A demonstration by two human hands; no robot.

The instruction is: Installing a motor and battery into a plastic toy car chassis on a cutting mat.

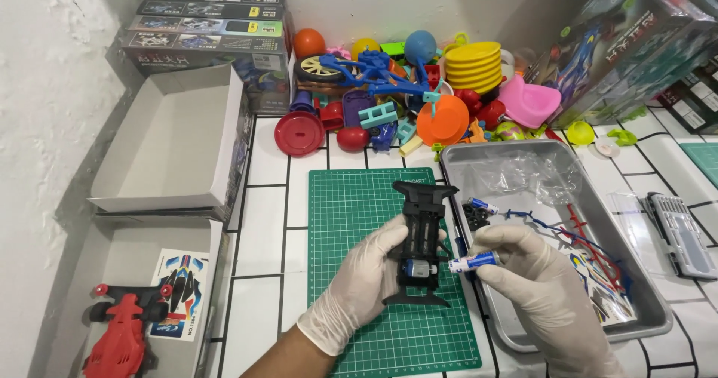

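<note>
Battery-fit step on the toy car build, as I read it. Left hand (364,277) wraps the black chassis (423,242) from the left side and holds it just above the green cutting mat (351,198), long axis running away from the camera, small silver motor (419,269) seated at the near end. Right hand (523,266) pinches a blue-and-white battery (473,261) between thumb and fingers, lying roughly level, its tip touching or nearly touching the chassis right edge beside the motor. Both hands gloved, both closed on their parts. A second battery (482,205) lies in the metal tray (643,314) on the right, near the tray's left wall, with a black parts cluster, plastic bag, red and blue runners and a sticker sheet. Judgement: the next move calls for turning the battery parallel to the chassis slot, checking polarity against the contacts, then pressing it down flat while the left hand keeps the frame steady; slot contacts are too small to read here. Red car body (123,333) sits in the open box (112,273) at lower left, loose toy pile at the back of the counter (269,236).
</note>
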